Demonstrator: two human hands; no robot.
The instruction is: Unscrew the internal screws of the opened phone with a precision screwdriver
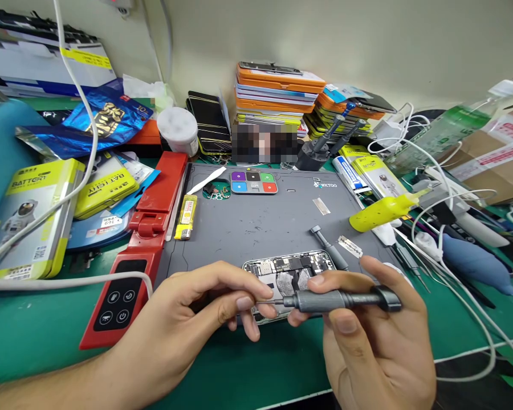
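Observation:
A dark grey precision screwdriver (pixel 325 300) lies level across the front of my view, its thin shaft pointing left. My right hand (pixel 371 336) grips its knurled handle between thumb and fingers. With thumb and fingertips pinched at the bit end, my left hand (pixel 214 302) holds the shaft; whether a tiny part is there too I cannot make out. Below and behind both hands lies an opened smartphone (pixel 290 263), its circuit board and inner parts showing. My fingers hide much of its near side. Another short screwdriver (pixel 329 247) rests on the mat just beyond the phone.
The grey work mat (pixel 256 228) bears a razor blade (pixel 350 246), a yellow battery strip (pixel 186 217) and a coloured magnetic tray (pixel 255 183). A red folding device (pixel 128 279) stands left. Yellow bottle (pixel 380 210), cables and blue blower (pixel 474 256) crowd the right.

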